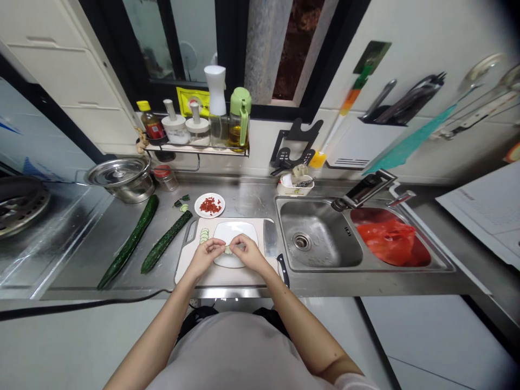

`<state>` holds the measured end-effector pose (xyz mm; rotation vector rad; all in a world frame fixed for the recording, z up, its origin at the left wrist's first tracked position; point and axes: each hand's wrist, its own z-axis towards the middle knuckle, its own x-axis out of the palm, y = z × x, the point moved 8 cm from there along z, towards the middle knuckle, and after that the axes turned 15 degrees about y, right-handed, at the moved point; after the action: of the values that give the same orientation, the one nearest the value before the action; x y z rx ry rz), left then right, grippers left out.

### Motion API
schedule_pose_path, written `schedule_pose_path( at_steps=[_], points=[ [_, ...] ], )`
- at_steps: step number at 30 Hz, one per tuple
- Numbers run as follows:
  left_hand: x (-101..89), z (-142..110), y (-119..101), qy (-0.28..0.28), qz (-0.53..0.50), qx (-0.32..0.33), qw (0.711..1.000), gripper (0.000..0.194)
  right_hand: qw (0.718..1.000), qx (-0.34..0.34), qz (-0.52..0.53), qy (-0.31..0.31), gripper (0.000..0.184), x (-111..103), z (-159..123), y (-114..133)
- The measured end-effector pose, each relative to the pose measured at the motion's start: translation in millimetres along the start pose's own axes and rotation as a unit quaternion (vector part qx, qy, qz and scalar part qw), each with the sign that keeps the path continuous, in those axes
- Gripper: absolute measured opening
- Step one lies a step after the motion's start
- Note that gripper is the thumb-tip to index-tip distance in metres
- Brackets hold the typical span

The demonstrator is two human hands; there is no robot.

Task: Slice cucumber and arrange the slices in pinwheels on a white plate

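Pale shirt [227,352] nearest my camera, long cucumber [130,244], a gap, shorter cucumber [166,242] on the table [89,233], left hand [209,252] and right hand [247,252] pinching a cucumber slice [228,249] over the plate [229,229], knife handle [283,269] at the cutting board's [209,277] right edge, sink rim [317,268].

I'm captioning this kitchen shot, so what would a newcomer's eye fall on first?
Probably the bright red bag at the right end of the sink. Next, the left hand and right hand, pinching a pale cucumber slice over the white plate on the cutting board. Two long green cucumbers lie left of the board.
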<state>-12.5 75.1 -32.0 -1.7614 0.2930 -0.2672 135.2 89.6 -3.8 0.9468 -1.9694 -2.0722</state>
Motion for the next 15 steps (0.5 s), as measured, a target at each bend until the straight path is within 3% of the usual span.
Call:
schedule_pose_path(
  at_steps=[3, 9, 15],
  points=[
    [1.1, 0.1, 6.8, -0.023, -0.027, -0.022, 0.999, 0.047, 1.0, -0.008, 0.029, 0.005, 0.009, -1.9, 2.5, -1.1],
    [19.1, 3.8, 30.6, -0.01, -0.156, -0.16, 0.975, 0.056, 1.0, -0.025, -0.017, 0.009, 0.009, -7.7, 4.1, 1.4],
    [20.0, 11.8, 25.3, -0.007, -0.225, -0.139, 0.964, 0.052, 0.998, -0.026, -0.06, 0.01, 0.009, -9.1, 3.4, -7.9]
  ],
)
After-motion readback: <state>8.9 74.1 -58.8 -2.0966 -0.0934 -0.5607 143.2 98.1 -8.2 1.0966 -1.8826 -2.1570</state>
